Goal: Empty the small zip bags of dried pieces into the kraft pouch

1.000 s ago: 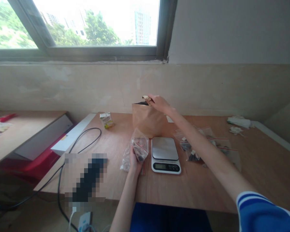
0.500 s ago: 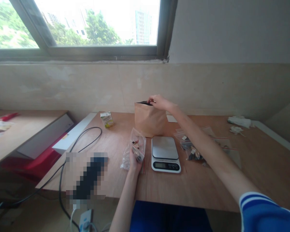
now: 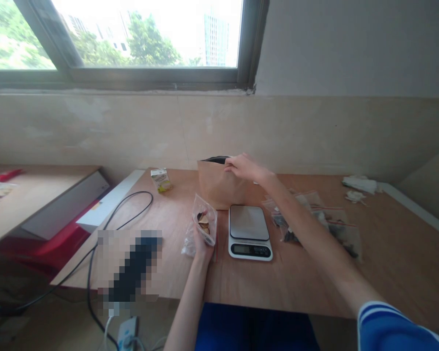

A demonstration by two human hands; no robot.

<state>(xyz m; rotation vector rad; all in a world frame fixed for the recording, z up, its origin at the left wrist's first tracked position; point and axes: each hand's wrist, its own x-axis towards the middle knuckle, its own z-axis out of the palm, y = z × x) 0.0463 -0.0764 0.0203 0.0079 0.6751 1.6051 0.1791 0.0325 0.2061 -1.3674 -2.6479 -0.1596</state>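
A clear plastic zip bag is up off the table here, right in the middle of the frame, gripped in the person's left hand, fingers curled closed around its lower half, with tan and dark pieces showing inside! Crumpled clear plastic sits just beside that hand on the light wooden table. Over to the right, the right hand reaches out under a blue striped sleeve, fingers extended and laid flat against a brown kraft-paper bag, just below its dark opening, not closed around anything. That upright bag stands toward the back of the table, directly behind a white digital kitchen scale with a steel platform, which has nothing on it. Under the right forearm, several small zip bags of dark pieces lie flat, and a small carton stands back to the left. A black cable loops across the table's left side, beside a pixelated blurred patch that hides whatever lies there.
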